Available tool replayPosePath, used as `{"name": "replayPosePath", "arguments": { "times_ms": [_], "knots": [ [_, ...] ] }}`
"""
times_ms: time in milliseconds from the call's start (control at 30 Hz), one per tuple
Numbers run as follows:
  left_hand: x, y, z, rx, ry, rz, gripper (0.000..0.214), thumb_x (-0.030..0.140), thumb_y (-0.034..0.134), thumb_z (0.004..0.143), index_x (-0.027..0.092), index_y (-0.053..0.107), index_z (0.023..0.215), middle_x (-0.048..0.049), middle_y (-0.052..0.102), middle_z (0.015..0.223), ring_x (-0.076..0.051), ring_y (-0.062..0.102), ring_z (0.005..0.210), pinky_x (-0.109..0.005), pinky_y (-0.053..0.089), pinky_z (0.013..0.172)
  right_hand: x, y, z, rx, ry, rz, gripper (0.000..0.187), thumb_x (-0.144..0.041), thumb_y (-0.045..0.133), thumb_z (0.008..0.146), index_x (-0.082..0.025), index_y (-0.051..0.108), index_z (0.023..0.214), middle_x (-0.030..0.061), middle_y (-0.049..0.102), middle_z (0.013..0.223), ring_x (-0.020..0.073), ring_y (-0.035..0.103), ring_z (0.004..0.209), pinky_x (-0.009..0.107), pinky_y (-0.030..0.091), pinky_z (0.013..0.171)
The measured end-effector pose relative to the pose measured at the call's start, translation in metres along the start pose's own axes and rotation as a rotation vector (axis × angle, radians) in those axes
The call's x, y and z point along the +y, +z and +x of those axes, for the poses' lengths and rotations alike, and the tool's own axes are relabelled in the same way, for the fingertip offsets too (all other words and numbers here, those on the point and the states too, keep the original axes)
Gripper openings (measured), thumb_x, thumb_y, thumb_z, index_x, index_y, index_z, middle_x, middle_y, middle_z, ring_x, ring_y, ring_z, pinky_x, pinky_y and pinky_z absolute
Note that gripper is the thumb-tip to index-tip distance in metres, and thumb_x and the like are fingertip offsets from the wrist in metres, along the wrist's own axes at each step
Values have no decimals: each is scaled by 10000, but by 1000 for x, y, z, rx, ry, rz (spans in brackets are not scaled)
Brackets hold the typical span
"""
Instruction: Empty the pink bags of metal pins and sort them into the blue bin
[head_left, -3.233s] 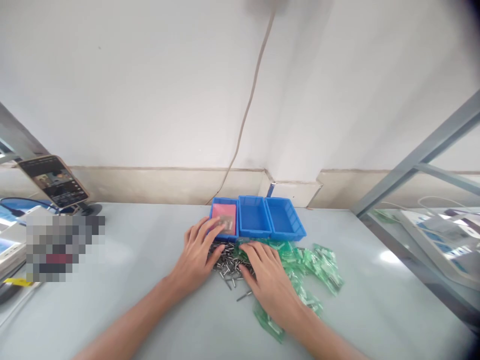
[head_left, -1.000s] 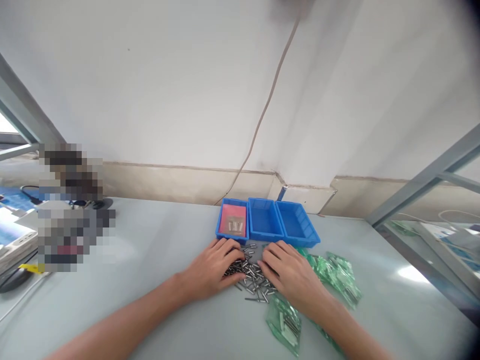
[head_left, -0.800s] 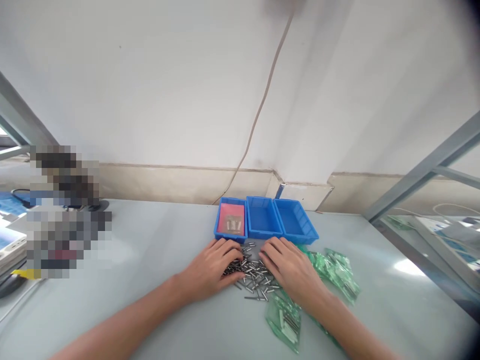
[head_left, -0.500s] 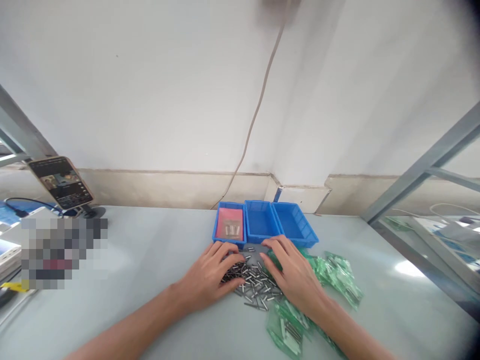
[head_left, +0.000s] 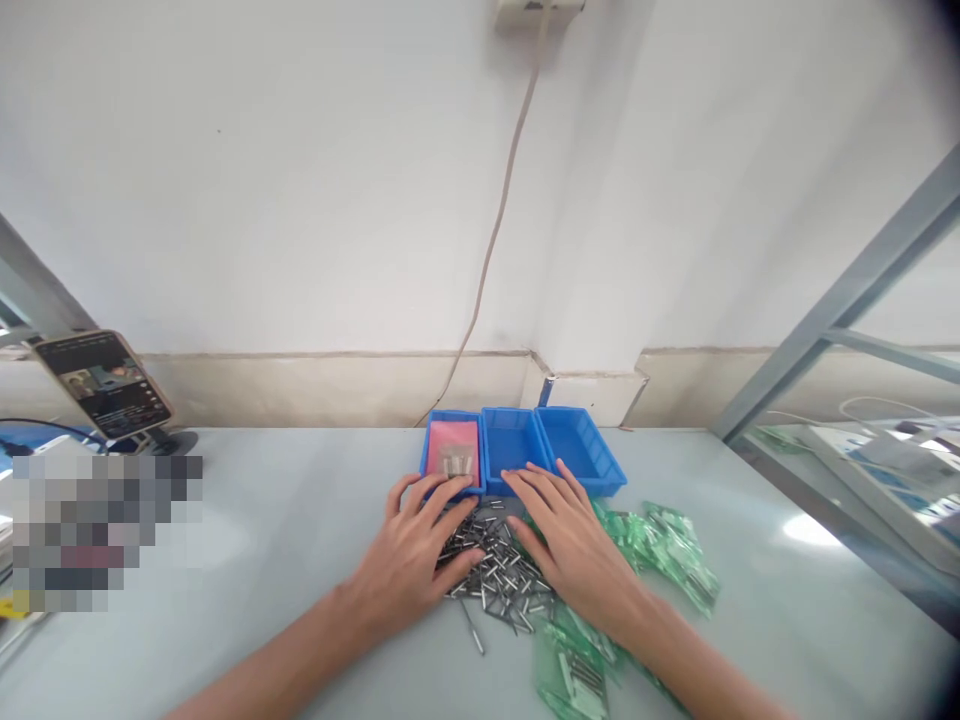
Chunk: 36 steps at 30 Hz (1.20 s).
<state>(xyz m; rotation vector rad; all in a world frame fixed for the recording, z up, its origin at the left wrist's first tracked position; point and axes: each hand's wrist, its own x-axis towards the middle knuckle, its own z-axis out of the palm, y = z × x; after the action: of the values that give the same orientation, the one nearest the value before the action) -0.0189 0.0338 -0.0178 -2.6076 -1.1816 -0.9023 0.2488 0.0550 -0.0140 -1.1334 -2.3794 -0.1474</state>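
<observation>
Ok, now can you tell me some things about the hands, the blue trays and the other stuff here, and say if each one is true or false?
1. Three blue trays stand side by side. True.
2. The pink thing is in the middle tray. False: the pink thing is in the leftmost tray.
3. Loose metal pins lie between the left hand and the right hand. True.
4. The green bags are by the left hand. False: the green bags are near the right hand.
5. The phone lies flat. False: the phone is propped up on a stand.

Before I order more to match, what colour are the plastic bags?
The bags are green, clearest in the head view.
</observation>
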Motion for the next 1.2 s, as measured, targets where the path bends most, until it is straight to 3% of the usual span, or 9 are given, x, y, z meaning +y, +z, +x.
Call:
{"name": "replayPosePath", "arguments": {
  "times_ms": [367, 600, 800, 900, 1067, 1200],
  "knots": [
    [8, 3, -1, -12, -45, 51, 377, 394, 577, 1107, 207, 634, 1429, -102, 612, 1552, -356, 519, 1393, -603, 342, 1203, 0, -9, 3, -35, -67, 89, 466, -42, 421, 1066, -250, 568, 1457, 115, 728, 1398, 296, 625, 1411, 707, 342, 1285],
    [5, 3, 0, 16, -17, 37, 375, 351, 579, 1106, 204, 613, 1449, -101, 638, 1515, -339, 538, 1352, -574, 390, 1186, 1, -8, 3, 10, -71, 84, 447, -33, 425, 1054, -224, 594, 1421, 132, 719, 1393, 315, 605, 1417, 688, 412, 1247],
    [3, 3, 0, 8, -5, 20, 379, 333, 591, 1101, 200, 611, 1456, -113, 628, 1512, -339, 532, 1355, -573, 444, 1177, -6, -10, 5, 104, -64, 48, 381, -105, 463, 1095, -226, 593, 1432, 141, 640, 1476, 326, 527, 1466, 636, 402, 1259],
    [2, 2, -1, 12, 3, 15, 397, 336, 612, 1091, 205, 603, 1465, -115, 630, 1505, -338, 532, 1365, -592, 430, 1201, -14, -17, 5, 140, -69, 55, 306, -157, 494, 1107, -231, 633, 1369, 142, 671, 1387, 334, 584, 1348, 586, 479, 1156],
    [2, 1, 0, 26, 25, 16, 391, 310, 610, 1088, 215, 604, 1467, -118, 647, 1474, -323, 553, 1354, -595, 424, 1215, -27, -28, 2, 10, -151, 131, 180, -316, 576, 1119, -232, 695, 1224, 89, 745, 1106, 270, 653, 1030, 483, 482, 987],
    [1, -1, 1, 78, 44, 11, 340, 280, 589, 1088, 217, 640, 1419, -131, 636, 1464, -328, 538, 1387, -582, 446, 1203, -32, -27, 0, -65, -196, 132, 375, -494, 740, 1011, -240, 689, 1282, 85, 742, 1179, 286, 658, 1078, 495, 450, 1024]
  ]
}}
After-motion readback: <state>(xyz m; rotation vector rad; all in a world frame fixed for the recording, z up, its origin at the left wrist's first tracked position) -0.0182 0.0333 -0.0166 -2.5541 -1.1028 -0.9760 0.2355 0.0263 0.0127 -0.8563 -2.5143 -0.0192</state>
